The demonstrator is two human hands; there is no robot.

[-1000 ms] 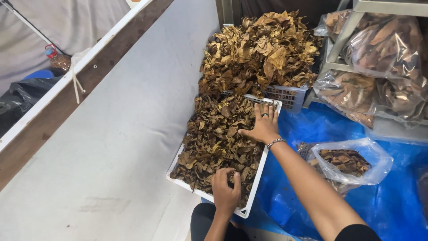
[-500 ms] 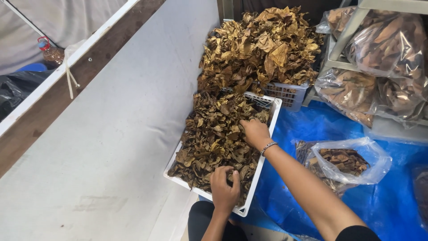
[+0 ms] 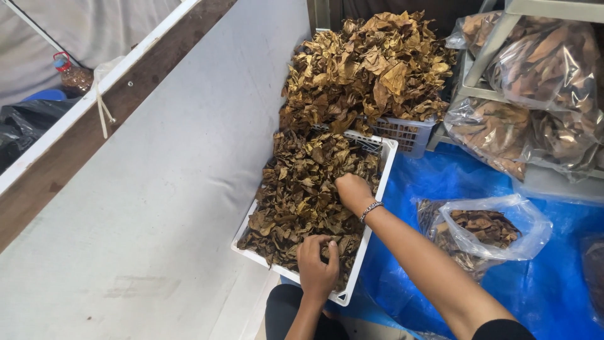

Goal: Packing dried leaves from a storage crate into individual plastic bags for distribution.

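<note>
While the dry, curled brown leaves point(image 3: 302, 189) fill the white slotted plastic crate point(image 3: 377, 189), the left hand point(image 3: 318, 267) presses spread fingers into them and the right hand point(image 3: 352, 189) curls around a clump; they look light, brittle, best scooped loosely.

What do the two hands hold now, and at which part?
Both the left hand and right hand press into the dried brown leaves in the white crate; whether either grips any cannot be told.

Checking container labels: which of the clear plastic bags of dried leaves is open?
The clear plastic bag lying on the blue tarp, right of the white tray; its mouth gapes. The shelf bags look closed.
</note>
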